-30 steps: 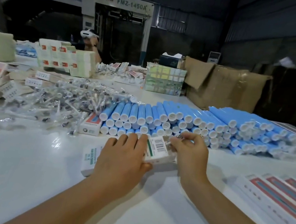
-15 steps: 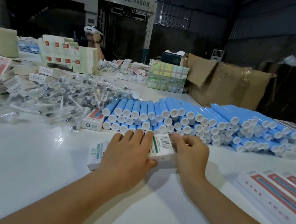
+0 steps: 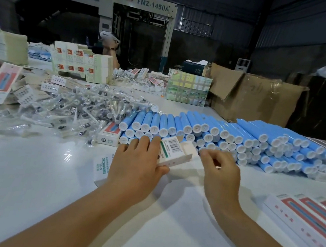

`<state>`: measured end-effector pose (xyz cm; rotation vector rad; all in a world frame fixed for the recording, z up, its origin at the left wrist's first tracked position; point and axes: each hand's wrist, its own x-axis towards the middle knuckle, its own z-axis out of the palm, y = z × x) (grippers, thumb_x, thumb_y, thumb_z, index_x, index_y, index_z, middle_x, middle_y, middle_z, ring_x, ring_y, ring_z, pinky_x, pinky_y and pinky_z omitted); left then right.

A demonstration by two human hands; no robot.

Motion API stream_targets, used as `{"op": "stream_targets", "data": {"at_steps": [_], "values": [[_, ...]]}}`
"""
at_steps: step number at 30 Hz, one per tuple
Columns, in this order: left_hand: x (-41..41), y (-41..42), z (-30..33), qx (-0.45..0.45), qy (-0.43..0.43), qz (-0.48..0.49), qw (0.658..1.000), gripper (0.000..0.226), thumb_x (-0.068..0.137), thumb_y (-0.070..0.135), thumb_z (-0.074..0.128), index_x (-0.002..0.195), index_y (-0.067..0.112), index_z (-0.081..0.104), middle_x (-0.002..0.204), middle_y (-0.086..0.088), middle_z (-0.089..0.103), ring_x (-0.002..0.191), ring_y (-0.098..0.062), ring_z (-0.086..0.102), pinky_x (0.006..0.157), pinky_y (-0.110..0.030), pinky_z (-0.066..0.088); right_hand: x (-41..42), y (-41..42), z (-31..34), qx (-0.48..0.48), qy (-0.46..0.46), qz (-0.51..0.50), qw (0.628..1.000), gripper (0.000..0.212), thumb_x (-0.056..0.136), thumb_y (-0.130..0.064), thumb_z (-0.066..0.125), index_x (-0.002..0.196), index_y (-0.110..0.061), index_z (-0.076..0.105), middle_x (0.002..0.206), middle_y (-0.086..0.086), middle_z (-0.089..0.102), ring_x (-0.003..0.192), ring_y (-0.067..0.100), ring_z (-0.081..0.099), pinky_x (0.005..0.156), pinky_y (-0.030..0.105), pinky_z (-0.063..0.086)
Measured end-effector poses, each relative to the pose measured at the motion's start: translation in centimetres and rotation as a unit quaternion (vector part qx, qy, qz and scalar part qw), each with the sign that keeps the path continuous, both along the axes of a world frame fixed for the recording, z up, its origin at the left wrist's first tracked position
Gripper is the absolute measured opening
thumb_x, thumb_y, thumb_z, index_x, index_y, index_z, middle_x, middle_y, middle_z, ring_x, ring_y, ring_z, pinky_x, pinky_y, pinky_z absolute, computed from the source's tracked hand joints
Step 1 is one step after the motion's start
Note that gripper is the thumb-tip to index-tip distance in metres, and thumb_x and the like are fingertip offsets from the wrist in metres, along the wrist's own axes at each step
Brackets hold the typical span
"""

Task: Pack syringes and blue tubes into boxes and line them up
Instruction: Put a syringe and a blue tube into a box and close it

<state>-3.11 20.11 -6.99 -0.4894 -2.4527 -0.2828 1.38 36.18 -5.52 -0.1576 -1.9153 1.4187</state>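
The white box sits tilted on the worktop, just in front of the blue tubes, gripped by the left hand; its far flap looks open. The right hand, fingers curled, holds nothing I can make out. If the grip slackens, the box could tip and nudge the tube stack, or spill whatever is inside.

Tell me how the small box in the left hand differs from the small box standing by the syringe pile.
The box in the left hand is gripped by the left hand and tilted, with its end flap open; the box by the syringes rests untouched on the table with its end closed. The held box shows a barcode and a green stripe; the other shows a red panel. Both are small white cartons beside the blue tubes.
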Motion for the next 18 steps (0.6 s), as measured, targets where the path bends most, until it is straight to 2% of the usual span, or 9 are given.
{"op": "stream_targets", "data": {"at_steps": [2,4,8,9,11,13,15,16,18], "values": [[0.0,-0.1,0.0,0.005,-0.002,0.009,1.0,0.067,0.091,0.06,0.038,0.141,0.023,0.015,0.133,0.004,0.038,0.119,-0.019,0.039,0.093,-0.033,0.03,0.2,-0.7,-0.2,0.024,-0.011,0.038,0.999,0.026,0.088,-0.013,0.062,0.075,-0.035,0.067,0.086,-0.006,0.062,0.073,-0.004,0.055,0.065,0.007,0.039],[0.1,0.1,0.0,0.002,-0.004,0.007,1.0,0.066,0.091,0.059,0.039,0.141,0.023,0.015,0.132,0.003,0.038,0.118,-0.02,0.039,0.093,-0.033,0.03,0.1,-1.4,-0.4,0.029,-0.028,0.069,0.997,0.023,0.089,-0.012,0.061,0.086,-0.032,0.073,0.085,-0.009,0.064,0.071,-0.003,0.056,0.065,0.014,0.043],[0.2,0.5,-0.2,-0.013,-0.001,-0.006,1.0,0.065,0.091,0.057,0.041,0.141,0.022,0.018,0.13,0.002,0.04,0.116,-0.02,0.04,0.091,-0.033,0.029,0.0,-1.7,-0.6,0.033,-0.038,0.086,0.995,0.04,0.09,-0.012,0.061,0.066,-0.044,0.068,0.079,-0.011,0.068,0.064,0.003,0.056,0.058,0.02,0.046],[0.2,0.5,-0.3,-0.019,-0.003,-0.008,1.0,0.065,0.091,0.057,0.041,0.141,0.022,0.017,0.129,0.003,0.04,0.116,-0.02,0.039,0.091,-0.033,0.029,0.0,-1.6,-0.6,0.032,-0.045,0.081,0.995,0.036,0.09,-0.012,0.062,0.073,-0.042,0.07,0.078,-0.01,0.068,0.065,0.005,0.056,0.06,0.023,0.046],[0.2,0.5,-0.4,-0.034,-0.001,-0.008,0.999,0.067,0.091,0.058,0.04,0.142,0.022,0.016,0.13,0.002,0.04,0.116,-0.02,0.039,0.092,-0.034,0.029,-0.3,-1.3,-0.7,0.026,-0.074,0.078,0.994,0.028,0.089,-0.011,0.062,0.109,-0.029,0.069,0.073,-0.009,0.065,0.066,0.007,0.055,0.064,0.024,0.046],[0.3,0.6,-0.4,-0.047,-0.003,-0.013,0.999,0.069,0.091,0.059,0.04,0.143,0.021,0.017,0.13,0.002,0.04,0.116,-0.021,0.039,0.092,-0.034,0.029,-0.6,-1.0,-0.9,0.032,-0.106,0.084,0.99,0.052,0.09,-0.01,0.057,0.139,-0.022,0.047,0.062,-0.01,0.054,0.061,0.003,0.051,0.063,0.02,0.045],[0.4,0.9,-0.5,-0.056,-0.004,-0.023,0.998,0.068,0.09,0.06,0.04,0.142,0.021,0.017,0.129,0.002,0.04,0.116,-0.022,0.039,0.091,-0.035,0.029,-0.9,-1.0,-0.9,0.046,-0.121,0.09,0.987,0.063,0.091,-0.01,0.053,0.148,-0.026,0.031,0.052,-0.014,0.046,0.054,-0.002,0.047,0.06,0.02,0.043],[0.5,1.0,-0.6,-0.058,-0.006,-0.027,0.998,0.068,0.091,0.059,0.04,0.141,0.021,0.017,0.129,0.002,0.041,0.116,-0.022,0.038,0.091,-0.035,0.029,-1.0,-1.1,-0.8,0.05,-0.13,0.092,0.986,0.063,0.091,-0.012,0.052,0.148,-0.027,0.03,0.049,-0.016,0.046,0.052,-0.003,0.047,0.059,0.021,0.041],[0.6,1.1,-0.6,-0.063,-0.008,-0.031,0.997,0.066,0.091,0.058,0.04,0.141,0.021,0.017,0.13,0.001,0.04,0.117,-0.022,0.038,0.092,-0.036,0.029,-1.0,-1.2,-0.8,0.057,-0.146,0.089,0.984,0.051,0.092,-0.014,0.051,0.14,-0.027,0.042,0.054,-0.018,0.053,0.057,-0.004,0.054,0.059,0.023,0.043]]}}
